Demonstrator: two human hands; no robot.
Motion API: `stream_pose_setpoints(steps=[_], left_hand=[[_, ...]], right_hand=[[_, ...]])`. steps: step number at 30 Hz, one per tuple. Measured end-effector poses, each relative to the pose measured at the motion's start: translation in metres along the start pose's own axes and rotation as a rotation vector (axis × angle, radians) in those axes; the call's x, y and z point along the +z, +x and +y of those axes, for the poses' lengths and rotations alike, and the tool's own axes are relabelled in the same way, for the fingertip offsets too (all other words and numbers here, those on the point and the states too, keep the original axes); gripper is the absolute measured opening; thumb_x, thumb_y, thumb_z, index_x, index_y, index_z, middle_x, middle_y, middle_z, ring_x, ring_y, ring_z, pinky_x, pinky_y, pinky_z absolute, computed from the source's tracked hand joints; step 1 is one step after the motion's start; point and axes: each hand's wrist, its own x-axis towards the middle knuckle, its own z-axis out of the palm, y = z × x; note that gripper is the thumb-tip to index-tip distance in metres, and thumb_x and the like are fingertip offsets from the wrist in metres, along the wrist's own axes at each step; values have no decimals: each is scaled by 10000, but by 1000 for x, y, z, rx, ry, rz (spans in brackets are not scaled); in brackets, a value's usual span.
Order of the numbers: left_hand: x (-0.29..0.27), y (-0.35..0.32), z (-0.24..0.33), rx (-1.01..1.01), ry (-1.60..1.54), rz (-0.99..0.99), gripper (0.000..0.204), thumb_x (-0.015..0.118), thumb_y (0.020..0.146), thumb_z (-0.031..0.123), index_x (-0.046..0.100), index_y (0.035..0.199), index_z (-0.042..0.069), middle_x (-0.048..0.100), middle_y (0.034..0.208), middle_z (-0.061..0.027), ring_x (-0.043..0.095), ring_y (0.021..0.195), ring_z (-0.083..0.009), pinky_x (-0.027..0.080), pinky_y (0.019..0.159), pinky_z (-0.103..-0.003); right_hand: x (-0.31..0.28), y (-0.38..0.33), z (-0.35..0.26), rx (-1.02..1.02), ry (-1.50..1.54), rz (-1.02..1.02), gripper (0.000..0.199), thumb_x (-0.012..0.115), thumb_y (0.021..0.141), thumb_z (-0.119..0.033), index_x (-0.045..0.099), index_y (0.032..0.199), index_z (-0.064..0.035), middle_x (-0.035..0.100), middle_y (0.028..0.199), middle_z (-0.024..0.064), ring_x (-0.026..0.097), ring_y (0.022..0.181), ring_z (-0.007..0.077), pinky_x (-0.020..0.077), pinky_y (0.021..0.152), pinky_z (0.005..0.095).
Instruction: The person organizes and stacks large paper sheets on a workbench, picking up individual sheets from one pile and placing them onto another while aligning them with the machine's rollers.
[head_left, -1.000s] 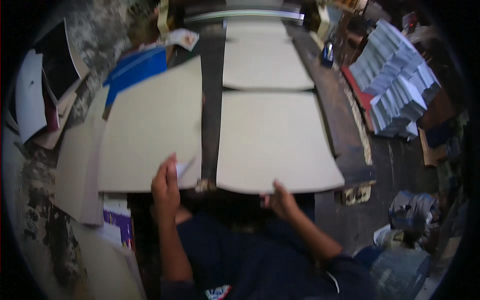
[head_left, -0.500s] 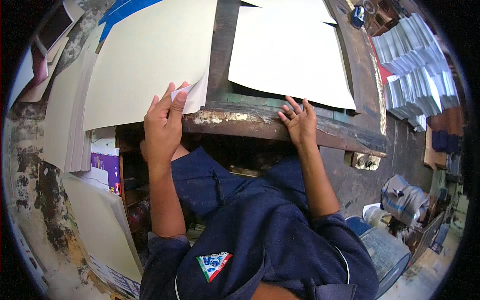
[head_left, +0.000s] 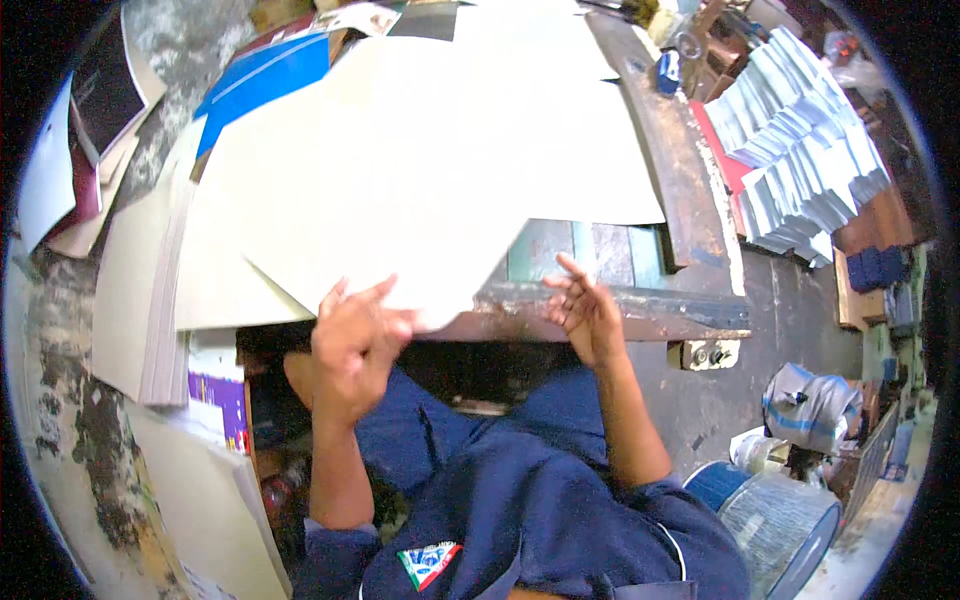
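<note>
A large white paper sheet [head_left: 400, 190] slants across the table, its near corner curling over the front edge. My left hand [head_left: 355, 350] is at that near edge, fingers bent and thumb pressing on the sheet; motion blurs it somewhat. Under its left part lie cream sheets [head_left: 215, 285]. On the right, the sheet overlaps another white sheet [head_left: 610, 160], and the border between them is washed out by glare. My right hand [head_left: 588, 312] hovers by the table's front edge, palm turned inward and fingers apart, with nothing in it.
The worn dark table edge [head_left: 640, 308] runs in front of me. Thick board sheets [head_left: 140, 290] lean at the left, near a blue sheet [head_left: 265, 85]. Stacks of folded white paper [head_left: 800, 130] stand at the right. A blue drum [head_left: 770, 515] is at lower right.
The upper white sheet has shifted right with my left hand, baring cream sheets beneath and covering part of the right-hand sheet. My right hand stays open. The view has tilted, so the table sits lower.
</note>
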Motion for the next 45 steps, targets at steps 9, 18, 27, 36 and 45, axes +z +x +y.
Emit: stream_pose_setpoints(steps=[9,18,27,36,45], left_hand=[[-10,10,0,131,171,-248,513,515,915,568,667,1206,173,525,1404,-64,281,1440,-337,21,1163,-590],[-16,28,-62,-195,488,-256,660,364,986,554,398,1466,101,278,1568,-132,155,1472,-372,76,1170,-550],[-30,15,-67,-69,173,-223,675,531,887,619,595,1304,92,495,1432,-116,293,1437,-330,93,1175,-532],[-5,13,-59,-299,81,213,479,445,1017,418,667,1155,17,708,1093,-132,591,1185,-330,222,1145,-519],[-2,11,-53,-550,3,275,405,607,964,332,646,1110,-44,698,1020,-135,608,1070,-256,392,1038,-389]], right_hand=[[10,-33,9,212,-22,276,356,665,884,-270,566,1045,32,612,854,95,591,659,165,468,573,274],[-15,-108,63,443,-61,155,366,528,986,-328,517,1129,9,616,876,149,607,761,197,535,703,379],[-14,-89,57,443,29,150,404,503,997,-396,494,1171,-31,628,899,131,601,729,174,527,749,406],[-23,-40,52,309,95,231,466,388,1033,-417,472,1211,5,631,891,144,576,708,173,532,751,394],[-15,-1,53,102,96,366,390,367,1038,-353,429,1226,-16,622,1014,138,581,778,180,528,741,393]])
